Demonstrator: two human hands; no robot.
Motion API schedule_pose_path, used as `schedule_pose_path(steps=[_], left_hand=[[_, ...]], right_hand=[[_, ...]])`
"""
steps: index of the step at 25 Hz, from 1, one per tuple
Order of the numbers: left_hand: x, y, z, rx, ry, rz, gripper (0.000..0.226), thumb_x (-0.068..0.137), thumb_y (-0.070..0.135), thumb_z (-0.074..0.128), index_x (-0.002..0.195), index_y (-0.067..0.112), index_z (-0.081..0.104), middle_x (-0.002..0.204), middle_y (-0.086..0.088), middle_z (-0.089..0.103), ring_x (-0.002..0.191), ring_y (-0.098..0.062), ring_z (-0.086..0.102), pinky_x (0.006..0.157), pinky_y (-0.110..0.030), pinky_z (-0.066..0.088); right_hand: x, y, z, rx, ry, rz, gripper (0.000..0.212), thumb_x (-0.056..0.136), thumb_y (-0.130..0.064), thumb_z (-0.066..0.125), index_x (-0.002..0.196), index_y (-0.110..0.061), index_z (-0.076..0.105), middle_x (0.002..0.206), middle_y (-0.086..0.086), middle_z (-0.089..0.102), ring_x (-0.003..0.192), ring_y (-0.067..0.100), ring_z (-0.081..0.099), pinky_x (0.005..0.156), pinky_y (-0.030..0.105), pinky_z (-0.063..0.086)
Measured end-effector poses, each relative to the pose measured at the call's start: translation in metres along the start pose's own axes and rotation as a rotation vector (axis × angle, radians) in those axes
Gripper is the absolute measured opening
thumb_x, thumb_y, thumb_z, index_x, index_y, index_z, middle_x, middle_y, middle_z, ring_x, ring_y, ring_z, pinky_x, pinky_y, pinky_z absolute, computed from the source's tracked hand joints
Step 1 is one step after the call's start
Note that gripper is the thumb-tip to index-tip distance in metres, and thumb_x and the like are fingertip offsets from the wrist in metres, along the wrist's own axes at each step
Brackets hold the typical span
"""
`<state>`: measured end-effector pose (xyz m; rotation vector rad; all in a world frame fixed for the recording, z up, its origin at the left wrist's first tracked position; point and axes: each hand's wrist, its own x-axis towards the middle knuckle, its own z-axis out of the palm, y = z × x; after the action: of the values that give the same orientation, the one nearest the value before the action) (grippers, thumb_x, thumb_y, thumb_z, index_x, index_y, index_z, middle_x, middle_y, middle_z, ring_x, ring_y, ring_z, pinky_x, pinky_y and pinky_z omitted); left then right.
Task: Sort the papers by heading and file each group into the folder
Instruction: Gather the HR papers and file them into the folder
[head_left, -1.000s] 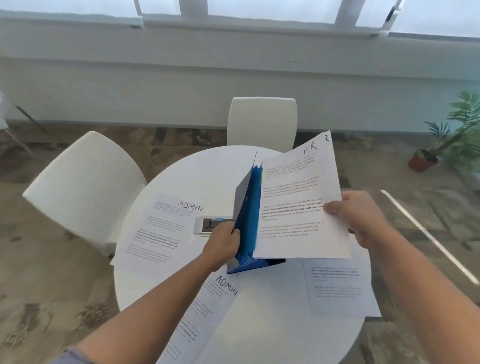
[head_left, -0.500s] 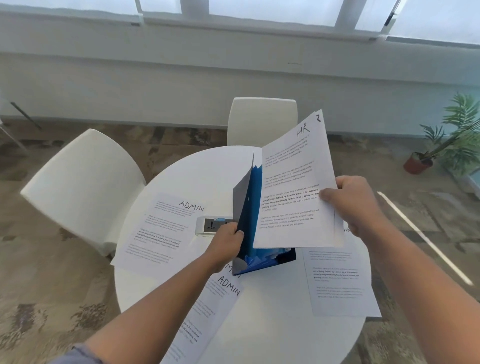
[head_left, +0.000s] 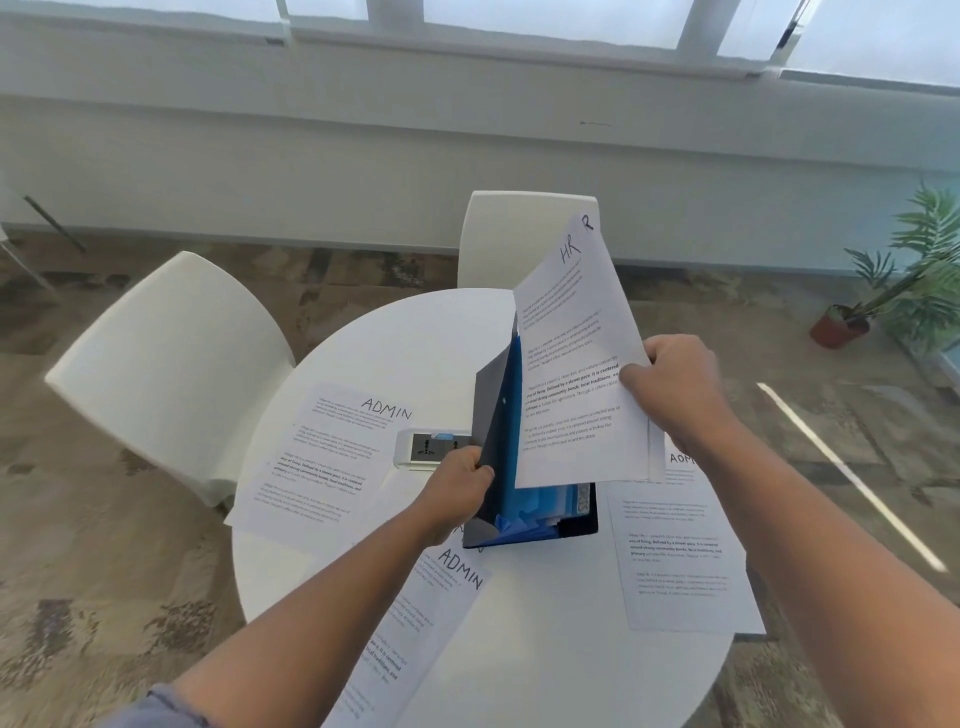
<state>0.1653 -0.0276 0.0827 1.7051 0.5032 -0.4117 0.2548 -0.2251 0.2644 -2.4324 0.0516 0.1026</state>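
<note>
Head cam looks down on a round white worktop (head_left: 363, 353), with 2 white chairs at about 10 and 12 o'clock, so plenty of room to spread stuff out. 3 ADMIN sheets lie flat on it: one at 9 o'clock (head_left: 322, 457), one at 6 o'clock (head_left: 415, 613) half hanging over the near edge, and one at 3 o'clock (head_left: 675, 561), laid out so the headings stay readable, I'd guess. Dead centre sits the folder (head_left: 498, 431), dark cover tipped up with blue pockets showing. The HR papers (head_left: 571, 374) hover right above that opening, bottom edge just over the pockets, not in yet. The right hand (head_left: 670, 384) pinches their right edge and keeps them upright for sliding in. The left hand (head_left: 457, 488) grips the cover's lower edge, holding it open, probably so the pocket stays wide. A small socket box (head_left: 431, 447) sits just left of the folder.
</note>
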Motion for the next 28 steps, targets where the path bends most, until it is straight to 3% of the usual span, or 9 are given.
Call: schedule_pose_path(steps=[4, 7, 9, 14, 17, 20, 28], left_hand=[[-0.001, -0.001, 0.001, 0.01, -0.003, 0.004, 0.022, 0.11, 0.022, 0.041, 0.117, 0.019, 0.062, 0.116, -0.003, 0.07, 0.108, -0.023, 0.067, 0.089, -0.043, 0.063], [0.0, 0.0, -0.001, 0.007, -0.001, 0.01, 0.024, 0.11, 0.02, 0.04, 0.119, 0.018, 0.062, 0.117, -0.005, 0.07, 0.108, -0.025, 0.067, 0.089, -0.041, 0.062], [-0.002, 0.002, -0.002, -0.01, -0.007, 0.007, 0.025, 0.11, 0.021, 0.04, 0.122, 0.018, 0.062, 0.118, -0.003, 0.07, 0.109, -0.023, 0.067, 0.084, -0.036, 0.062], [0.001, 0.001, 0.001, 0.013, 0.013, 0.005, 0.023, 0.106, 0.021, 0.042, 0.114, 0.015, 0.063, 0.111, -0.014, 0.071, 0.098, -0.033, 0.07, 0.084, -0.048, 0.061], [0.003, 0.0, 0.001, 0.001, 0.011, 0.003, 0.024, 0.106, 0.019, 0.041, 0.114, 0.018, 0.063, 0.112, -0.013, 0.072, 0.099, -0.035, 0.069, 0.087, -0.048, 0.06], [0.004, -0.001, 0.001, 0.007, 0.025, 0.008, 0.022, 0.105, 0.02, 0.043, 0.111, 0.017, 0.064, 0.113, -0.023, 0.069, 0.087, -0.027, 0.062, 0.075, -0.041, 0.053], [-0.001, 0.004, 0.001, -0.002, 0.006, 0.007, 0.026, 0.109, 0.02, 0.04, 0.114, 0.022, 0.065, 0.105, -0.005, 0.075, 0.091, -0.028, 0.066, 0.073, -0.036, 0.053]], right_hand=[[0.0, 0.0, 0.004, -0.049, 0.034, -0.052, 0.019, 0.084, -0.011, 0.056, 0.07, -0.01, 0.069, 0.076, -0.003, 0.074, 0.068, 0.026, 0.071, 0.063, 0.05, 0.063], [-0.003, -0.002, -0.002, -0.034, 0.107, -0.08, 0.027, 0.088, -0.009, 0.055, 0.063, -0.014, 0.063, 0.067, -0.01, 0.066, 0.057, 0.018, 0.06, 0.049, 0.031, 0.048], [-0.006, -0.005, -0.003, -0.025, 0.142, -0.095, 0.029, 0.089, -0.008, 0.055, 0.061, -0.015, 0.061, 0.065, -0.012, 0.063, 0.057, 0.016, 0.058, 0.049, 0.026, 0.039], [-0.02, 0.003, 0.022, -0.126, -0.012, -0.091, 0.029, 0.088, -0.009, 0.052, 0.061, -0.019, 0.055, 0.066, -0.006, 0.061, 0.058, 0.021, 0.058, 0.047, 0.024, 0.036], [-0.021, 0.009, 0.026, -0.134, -0.031, -0.046, 0.027, 0.084, -0.005, 0.051, 0.061, -0.018, 0.048, 0.062, -0.003, 0.054, 0.055, 0.021, 0.048, 0.047, 0.026, 0.031], [-0.017, 0.015, 0.025, -0.13, -0.047, -0.033, 0.025, 0.082, -0.004, 0.051, 0.061, -0.017, 0.047, 0.061, -0.001, 0.053, 0.057, 0.024, 0.048, 0.048, 0.026, 0.03], [-0.006, 0.014, 0.034, -0.217, -0.106, -0.011, 0.019, 0.087, -0.005, 0.055, 0.069, -0.012, 0.055, 0.072, 0.003, 0.062, 0.061, 0.021, 0.055, 0.048, 0.024, 0.034]])
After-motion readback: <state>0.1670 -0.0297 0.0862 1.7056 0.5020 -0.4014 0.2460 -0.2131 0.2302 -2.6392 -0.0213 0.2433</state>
